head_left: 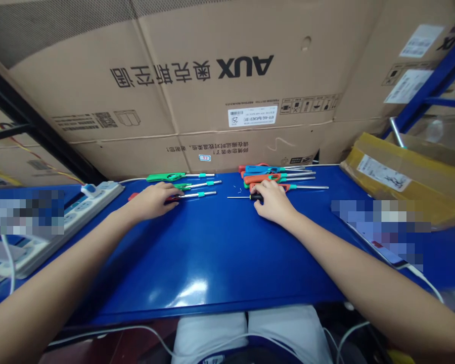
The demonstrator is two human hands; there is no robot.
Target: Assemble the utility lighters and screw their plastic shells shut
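A screwdriver [256, 197] is held in the right hand [275, 201], far on the blue table [212, 247], while the left hand [156, 200] curls over a red lighter [201, 194], grip unclear, green lighters [166, 177] left, mixed lighters [264, 170] right, finished ones indistinguishable.

Red lighter [189, 195] and screwdriver handle [257, 196] partly hidden by hands [156, 200] [273, 201]

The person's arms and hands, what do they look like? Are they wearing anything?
Each grip is a bare hand, the left hand and the right hand, without gloves. The left arm and right arm are bare too: no sleeves, watches or bracelets show.
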